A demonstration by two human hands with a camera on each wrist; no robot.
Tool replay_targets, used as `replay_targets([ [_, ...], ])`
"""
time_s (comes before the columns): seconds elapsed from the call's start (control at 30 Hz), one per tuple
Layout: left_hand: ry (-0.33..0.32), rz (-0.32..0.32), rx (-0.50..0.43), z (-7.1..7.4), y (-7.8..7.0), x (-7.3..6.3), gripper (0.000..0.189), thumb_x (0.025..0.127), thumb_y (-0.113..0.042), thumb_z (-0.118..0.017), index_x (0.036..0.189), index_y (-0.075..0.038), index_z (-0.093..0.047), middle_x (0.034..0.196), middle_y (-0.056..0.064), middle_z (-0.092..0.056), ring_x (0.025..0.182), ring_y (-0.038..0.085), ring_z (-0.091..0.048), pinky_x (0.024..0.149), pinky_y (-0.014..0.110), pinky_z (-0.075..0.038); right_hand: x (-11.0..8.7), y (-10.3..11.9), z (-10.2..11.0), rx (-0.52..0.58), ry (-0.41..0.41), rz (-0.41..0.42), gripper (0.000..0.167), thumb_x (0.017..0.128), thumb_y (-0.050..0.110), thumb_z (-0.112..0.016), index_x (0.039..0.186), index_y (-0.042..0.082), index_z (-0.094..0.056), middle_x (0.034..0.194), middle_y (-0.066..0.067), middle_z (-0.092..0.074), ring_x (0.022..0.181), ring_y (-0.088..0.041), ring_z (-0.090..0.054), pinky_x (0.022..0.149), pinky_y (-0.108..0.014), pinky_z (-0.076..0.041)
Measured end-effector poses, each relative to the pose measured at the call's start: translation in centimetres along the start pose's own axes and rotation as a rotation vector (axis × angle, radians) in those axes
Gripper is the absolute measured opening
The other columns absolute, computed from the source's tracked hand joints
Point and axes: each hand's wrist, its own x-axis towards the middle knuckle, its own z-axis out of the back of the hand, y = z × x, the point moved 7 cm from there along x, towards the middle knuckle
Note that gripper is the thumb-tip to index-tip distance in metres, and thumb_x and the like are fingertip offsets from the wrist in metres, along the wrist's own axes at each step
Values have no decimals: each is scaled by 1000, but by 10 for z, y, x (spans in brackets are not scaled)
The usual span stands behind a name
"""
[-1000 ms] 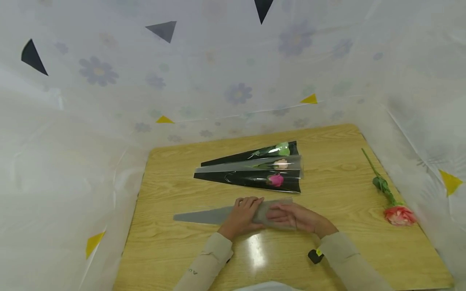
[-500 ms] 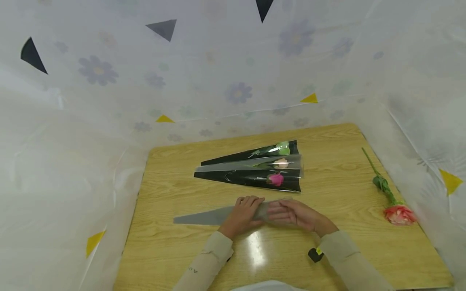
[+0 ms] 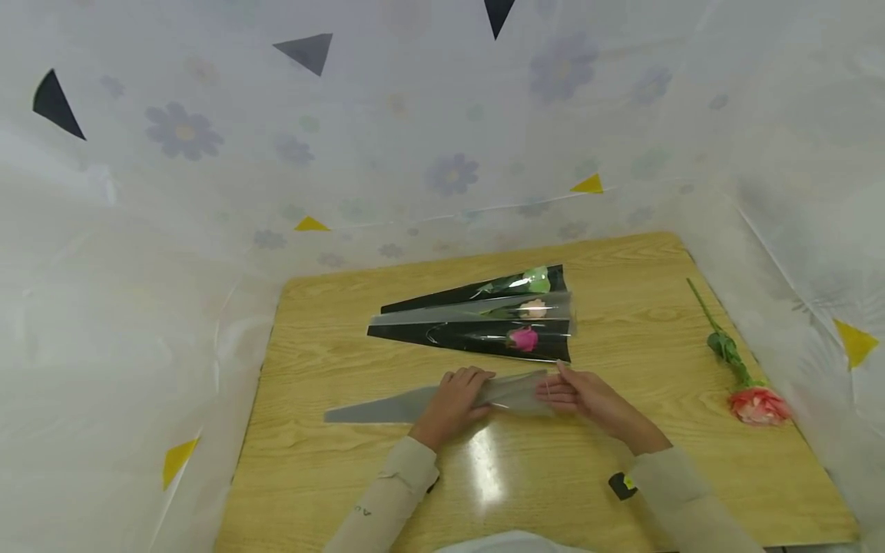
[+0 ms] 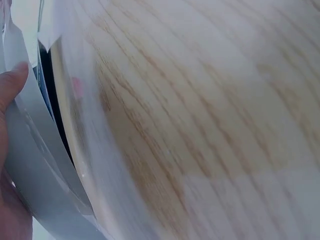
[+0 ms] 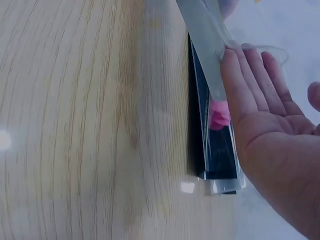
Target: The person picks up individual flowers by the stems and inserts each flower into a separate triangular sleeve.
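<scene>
A tapered grey translucent flower sleeve [image 3: 380,408] lies across the middle of the table, its narrow end pointing left. My left hand [image 3: 451,403] grips it around the middle; in the left wrist view the thumb [image 4: 15,82] lies against the grey film. At the wide end is my right hand [image 3: 591,395], fingers straight. The right wrist view shows this hand [image 5: 270,127] palm up, with the fingertips at the clear edge of the sleeve's mouth. At the table's right side lies an unwrapped pink flower [image 3: 759,405] with a green stem.
Behind the hands lie three wrapped roses side by side: a green one [image 3: 537,280], a peach one [image 3: 533,309] and a magenta one [image 3: 523,339]. Pale floral sheeting [image 3: 452,138] walls in the wooden table [image 3: 311,491] at the back and sides.
My right hand has drawn back to the right, from inside the sleeve's wide end to its mouth. That end now looks flatter. The left hand keeps its grip, having shifted slightly left.
</scene>
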Motion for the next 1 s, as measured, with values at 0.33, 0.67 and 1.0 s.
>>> replay_targets([
  [0.33, -3, 12, -14, 4, -1, 0, 58, 84, -43, -65, 132, -19, -45, 120, -7, -50, 109, 11, -48, 87, 33, -38, -23, 1, 11, -61, -2, -23, 54, 102, 30, -34, 127, -17, -42, 126, -31, -48, 114, -35, -52, 95, -50, -35],
  [0.67, -14, 8, -22, 6, -1, 0, 59, 82, -41, -68, 132, -18, -45, 119, -6, -51, 108, 12, -48, 86, 34, -39, -32, 3, 19, -190, -107, 12, 50, 101, 26, -40, 126, -17, -42, 118, -32, -52, 107, -37, -56, 89, -45, -44],
  [1.0, -16, 15, -20, 10, 1, -4, 57, 86, -46, -61, 132, -18, -45, 118, -5, -51, 107, 12, -48, 87, 34, -38, -70, 29, 91, -753, -601, 65, 35, 96, 21, -52, 112, -10, -58, 100, -23, -61, 83, -27, -61, 68, -34, -52],
])
